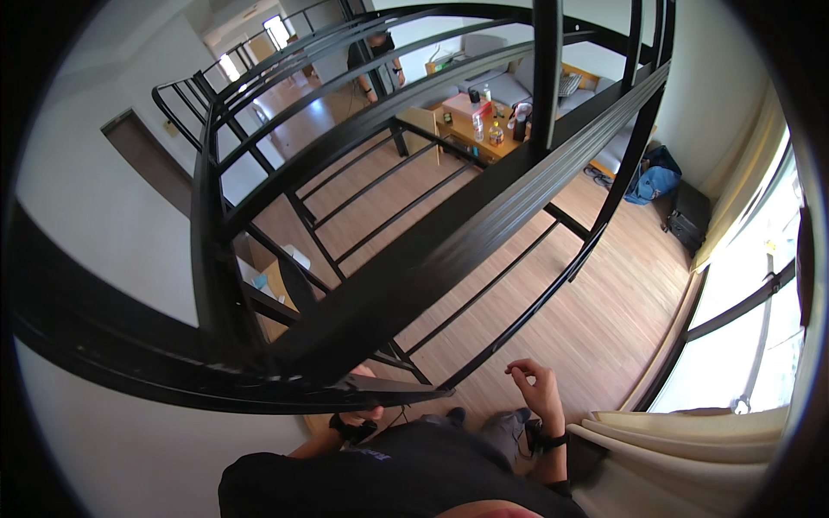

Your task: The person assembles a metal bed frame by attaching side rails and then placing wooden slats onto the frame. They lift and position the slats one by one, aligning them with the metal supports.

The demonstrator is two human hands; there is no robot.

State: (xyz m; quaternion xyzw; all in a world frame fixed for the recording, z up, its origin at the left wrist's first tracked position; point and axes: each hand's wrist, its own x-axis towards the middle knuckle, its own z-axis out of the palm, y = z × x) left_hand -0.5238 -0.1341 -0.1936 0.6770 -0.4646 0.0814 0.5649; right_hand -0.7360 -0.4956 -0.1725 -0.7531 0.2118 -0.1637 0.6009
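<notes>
A black metal bunk bed frame (449, 250) fills much of the view, with its rails and slats reaching from near me to the far side. My left hand (368, 413) is at the near lower left, wrapped round a flat black rail of the frame. The rail hides the middle of that hand, and some fingers show above it. My right hand (537, 388) is raised to the right of the frame's near corner, apart from the metal. Its fingers are curled, with thumb and forefinger drawn together; anything between them is too small to make out.
Beyond the frame, a wooden coffee table (492, 148) holds bottles and a pink box, before a grey sofa (509, 79). Another person (373, 65) stands at the far side. A black suitcase (688, 216) and blue bag (654, 184) stand near the window and its beige curtain (691, 436).
</notes>
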